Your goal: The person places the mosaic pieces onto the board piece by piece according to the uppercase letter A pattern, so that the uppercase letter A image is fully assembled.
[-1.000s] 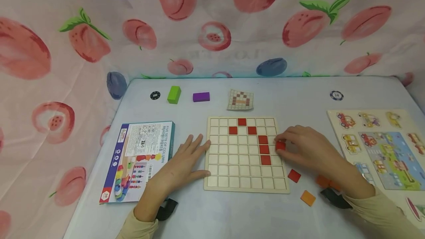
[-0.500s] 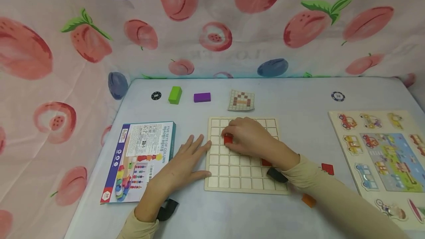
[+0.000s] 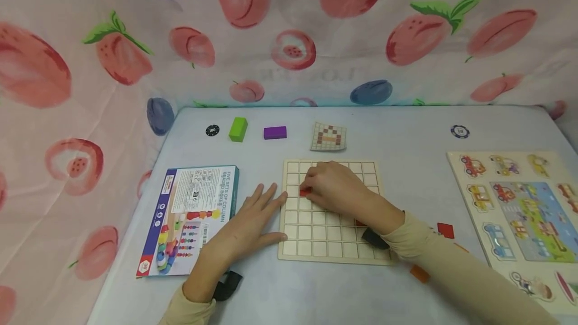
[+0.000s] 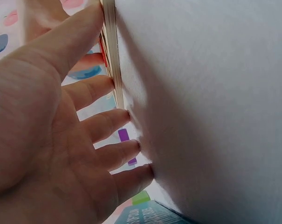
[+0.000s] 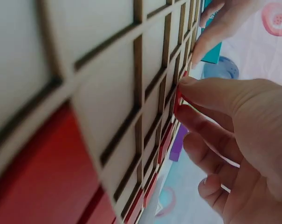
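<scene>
A wooden grid board (image 3: 311,233) lies mid-table with red square tiles (image 5: 43,172) set in some cells. Between thumb and fingertips, my right hand (image 3: 334,184) pinches a red square tile (image 3: 304,192) at a cell in the third row, near the board's left side. The right wrist view has that tile (image 5: 178,97) tilted against the grid, partly covered by the thumb and fingers. My right hand and forearm hide much of the board's upper middle and right. Fingers spread, my left hand (image 3: 246,222) touches the board's left edge with thumb and index fingertip.
Behind the board are a pattern card (image 3: 328,137), a purple block (image 3: 275,133) and a green block (image 3: 238,129). A cardboard box (image 3: 189,219) lies left, a picture puzzle (image 3: 510,214) right. A loose red tile (image 3: 445,230) and an orange tile (image 3: 420,273) lie beside my right sleeve.
My right hand has carried the red tile leftward from the board's right edge to the third row, then lowered it at the cell. My left hand has stayed still.
</scene>
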`<state>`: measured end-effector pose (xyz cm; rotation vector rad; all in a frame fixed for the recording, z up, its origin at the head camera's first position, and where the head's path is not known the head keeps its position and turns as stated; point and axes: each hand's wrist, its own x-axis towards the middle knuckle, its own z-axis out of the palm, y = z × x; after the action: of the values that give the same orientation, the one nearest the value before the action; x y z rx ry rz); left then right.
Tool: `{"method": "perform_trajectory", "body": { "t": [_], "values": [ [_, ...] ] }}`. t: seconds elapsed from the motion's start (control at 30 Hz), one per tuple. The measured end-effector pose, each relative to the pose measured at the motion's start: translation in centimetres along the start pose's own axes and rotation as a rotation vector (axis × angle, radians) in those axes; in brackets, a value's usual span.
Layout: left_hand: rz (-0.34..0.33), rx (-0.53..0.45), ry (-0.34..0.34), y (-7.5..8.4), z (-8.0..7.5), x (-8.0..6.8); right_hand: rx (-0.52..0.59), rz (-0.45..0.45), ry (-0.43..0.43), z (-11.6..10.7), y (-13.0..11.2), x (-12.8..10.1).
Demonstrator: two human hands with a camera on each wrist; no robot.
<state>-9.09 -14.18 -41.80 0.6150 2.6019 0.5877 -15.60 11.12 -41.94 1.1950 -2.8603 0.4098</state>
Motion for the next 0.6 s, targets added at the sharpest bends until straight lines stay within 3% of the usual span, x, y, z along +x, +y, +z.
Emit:
{"method": "perform_trajectory", "body": {
  "t": [0.17, 0.3, 0.6],
  "values": [
    [-0.002, 0.0, 0.005, 0.0, 0.1, 0.1, 0.057, 0.018, -0.001, -0.7, 0.9, -2.2],
    [0.004, 0.005, 0.011, 0.1, 0.2, 0.2, 0.102, 0.107, -0.002, -1.0, 2.0, -5.5],
    [0.004, 0.007, 0.009, 0.0, 0.1, 0.1, 0.075, 0.33, -0.014, -2.5, 4.1, -14.0]
  ]
}}
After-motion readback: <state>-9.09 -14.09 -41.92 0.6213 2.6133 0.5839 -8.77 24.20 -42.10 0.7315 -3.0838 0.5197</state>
